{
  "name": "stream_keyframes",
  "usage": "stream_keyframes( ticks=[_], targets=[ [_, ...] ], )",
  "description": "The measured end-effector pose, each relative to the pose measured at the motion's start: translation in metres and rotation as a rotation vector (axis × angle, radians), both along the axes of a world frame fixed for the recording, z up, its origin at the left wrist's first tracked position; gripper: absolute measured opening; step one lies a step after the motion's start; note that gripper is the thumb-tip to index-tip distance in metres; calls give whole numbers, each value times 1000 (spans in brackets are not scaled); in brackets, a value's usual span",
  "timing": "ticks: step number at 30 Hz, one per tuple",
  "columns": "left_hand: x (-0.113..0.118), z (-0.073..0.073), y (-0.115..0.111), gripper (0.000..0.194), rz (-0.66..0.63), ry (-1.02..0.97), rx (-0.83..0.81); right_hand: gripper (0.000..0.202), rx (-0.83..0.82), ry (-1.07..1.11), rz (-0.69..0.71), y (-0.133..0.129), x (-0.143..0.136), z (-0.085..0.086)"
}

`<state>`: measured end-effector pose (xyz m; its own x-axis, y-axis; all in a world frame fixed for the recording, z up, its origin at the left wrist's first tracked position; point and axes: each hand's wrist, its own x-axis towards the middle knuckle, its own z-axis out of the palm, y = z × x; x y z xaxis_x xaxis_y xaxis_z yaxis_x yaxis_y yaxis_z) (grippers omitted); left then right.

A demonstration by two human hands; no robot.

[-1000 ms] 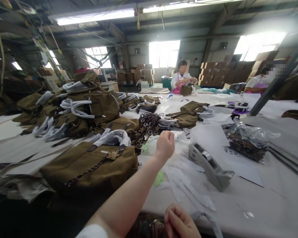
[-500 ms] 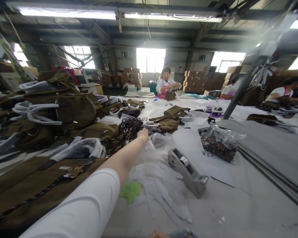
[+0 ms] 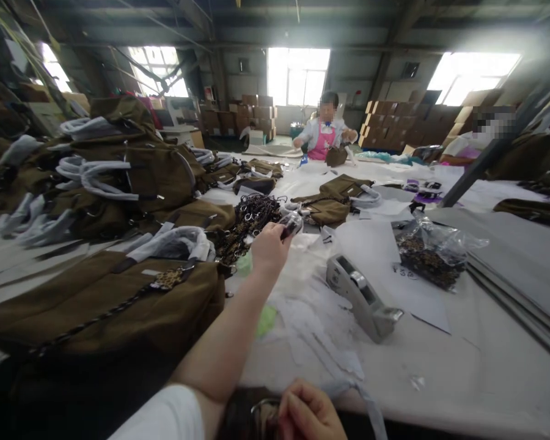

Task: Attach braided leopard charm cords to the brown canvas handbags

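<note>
My left hand [image 3: 271, 247] is stretched out over the middle of the table, fingers closed on a small dark piece in clear plastic [image 3: 293, 223]. Just beyond it lies a heap of dark braided cords [image 3: 256, 211] with metal rings and leopard-print pieces. At the bottom edge my right hand [image 3: 310, 410] has its fingers curled together at a dark brown bag [image 3: 242, 415] with a metal ring, mostly cut off by the frame. To the left lies a brown bag [image 3: 174, 311] with wrapped handles and a leopard-print tag [image 3: 169, 278] on a braided cord.
A grey tape dispenser [image 3: 362, 299] stands right of my left arm on white sheets. Behind it is a clear bag of leopard-print pieces [image 3: 428, 256]. Brown bags [image 3: 151, 165] are piled at left. A slanted metal post [image 3: 481, 146] rises at right. A co-worker [image 3: 325, 131] works across the table.
The view has tilted down. My left hand, earlier beside the cord heap, now holds the plastic-wrapped piece. My right hand, barely visible before, shows at the bottom with the dark brown bag.
</note>
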<state>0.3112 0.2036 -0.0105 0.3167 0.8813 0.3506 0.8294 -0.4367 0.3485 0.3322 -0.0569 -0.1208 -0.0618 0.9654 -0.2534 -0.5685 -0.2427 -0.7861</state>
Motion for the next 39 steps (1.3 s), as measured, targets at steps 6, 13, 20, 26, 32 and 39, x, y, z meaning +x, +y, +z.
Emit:
stream_keyframes(
  ticks=[6, 13, 20, 26, 32, 39],
  targets=[
    [-74, -36, -99, 23, -440, -110, 44, 36, 12, -37, 7, -18, 2, 19],
    [-149, -80, -99, 53, -718, 168, -243, 26, -151, 86, -213, -15, -5, 23],
    [-141, -60, -141, 23, -355, 124, -225, 23, -275, 68, -197, -4, -12, 17],
    [-127, -80, -178, 24, -326, 293, -385, 25, -352, -97, -143, -1, -13, 1],
    [-126, -95, -176, 20, -322, 224, -381, 24, -388, -145, -161, -1, -11, -4],
    [-132, -98, -171, 23, -282, 119, -474, 26, -344, -114, -58, -2, -9, -4]
  ],
)
